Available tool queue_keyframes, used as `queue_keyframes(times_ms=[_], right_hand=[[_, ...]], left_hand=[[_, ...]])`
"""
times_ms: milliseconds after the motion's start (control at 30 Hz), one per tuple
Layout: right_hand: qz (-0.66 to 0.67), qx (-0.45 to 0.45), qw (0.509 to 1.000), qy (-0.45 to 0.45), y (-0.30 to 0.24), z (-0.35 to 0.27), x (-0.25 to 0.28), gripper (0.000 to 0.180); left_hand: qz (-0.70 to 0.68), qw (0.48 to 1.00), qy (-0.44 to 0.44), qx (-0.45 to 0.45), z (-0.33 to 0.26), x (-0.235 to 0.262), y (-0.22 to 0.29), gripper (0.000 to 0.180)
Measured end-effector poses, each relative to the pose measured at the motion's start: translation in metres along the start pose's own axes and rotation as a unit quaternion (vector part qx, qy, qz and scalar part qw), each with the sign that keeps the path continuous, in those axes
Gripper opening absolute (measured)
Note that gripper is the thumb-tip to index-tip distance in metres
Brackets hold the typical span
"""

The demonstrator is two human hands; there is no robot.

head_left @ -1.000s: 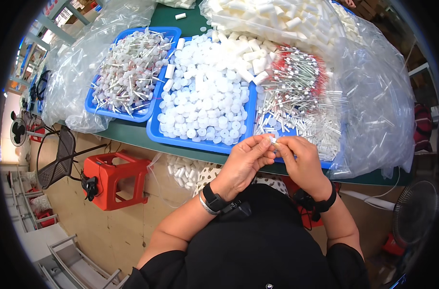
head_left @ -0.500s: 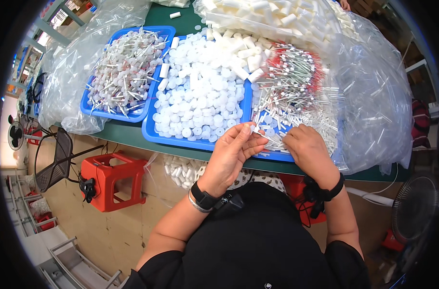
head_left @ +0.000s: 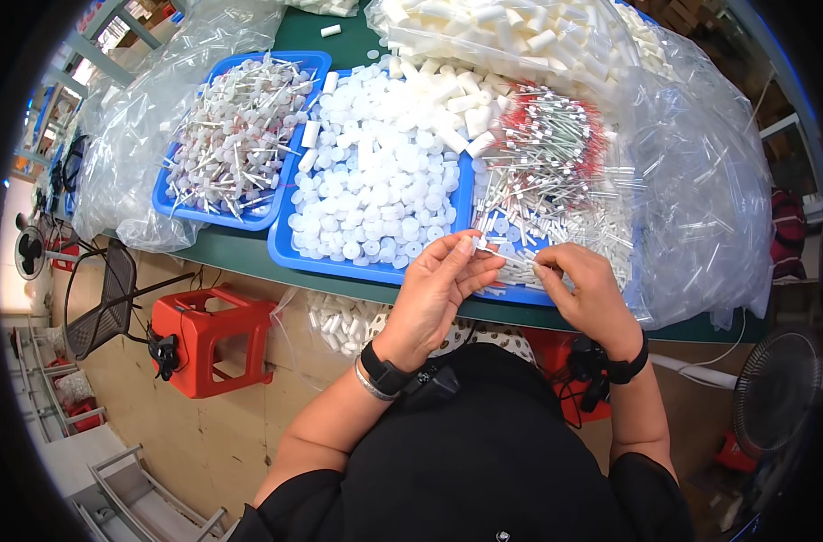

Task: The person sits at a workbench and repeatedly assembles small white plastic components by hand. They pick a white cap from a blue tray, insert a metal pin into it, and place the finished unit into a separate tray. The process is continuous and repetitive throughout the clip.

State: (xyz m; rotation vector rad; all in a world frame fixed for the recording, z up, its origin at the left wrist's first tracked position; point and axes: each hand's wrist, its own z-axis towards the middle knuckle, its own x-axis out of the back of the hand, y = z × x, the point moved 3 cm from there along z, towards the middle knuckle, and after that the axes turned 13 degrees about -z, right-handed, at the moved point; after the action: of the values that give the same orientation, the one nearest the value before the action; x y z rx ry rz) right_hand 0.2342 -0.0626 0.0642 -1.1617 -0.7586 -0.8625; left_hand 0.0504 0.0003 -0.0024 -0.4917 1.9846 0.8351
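The left hand (head_left: 435, 291) is pinching a white piece (head_left: 483, 245) while the right hand (head_left: 592, 294), grip unclear, is hovering near white tubes (head_left: 601, 240).

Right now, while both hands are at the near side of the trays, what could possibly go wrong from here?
The left hand pinches a small white part; if it slips, it might be hard to find among the similar white tubes close by. The heap of red-ended wires lies against those tubes, so the two could mix. White cylinders lie loose at the left edge of the middle blue tray; a bump could perhaps roll one among the discs.
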Motion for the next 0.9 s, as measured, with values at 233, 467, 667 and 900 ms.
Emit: queue_keyframes(times_ms=[233,467,667,900], right_hand=[[-0.02,0.024,1.0,0.004,-0.006,0.001,0.002,0.006],[0.191,-0.119,0.972,-0.071,-0.004,-0.004,-0.022,0.012],[0.438,-0.268,0.837,-0.192,0.001,-0.01,-0.041,0.03],[0.271,-0.218,0.935,-0.063,0.007,0.001,-0.009,0.026]], left_hand=[[0.011,1.0,-0.003,-0.012,-0.001,0.0,0.0,0.03],[0.071,0.996,-0.058,0.01,-0.006,-0.01,-0.011,0.038],[0.121,0.988,-0.096,-0.004,-0.008,-0.008,-0.009,0.037],[0.086,0.968,-0.049,-0.229,0.011,-0.002,0.117,0.028]])
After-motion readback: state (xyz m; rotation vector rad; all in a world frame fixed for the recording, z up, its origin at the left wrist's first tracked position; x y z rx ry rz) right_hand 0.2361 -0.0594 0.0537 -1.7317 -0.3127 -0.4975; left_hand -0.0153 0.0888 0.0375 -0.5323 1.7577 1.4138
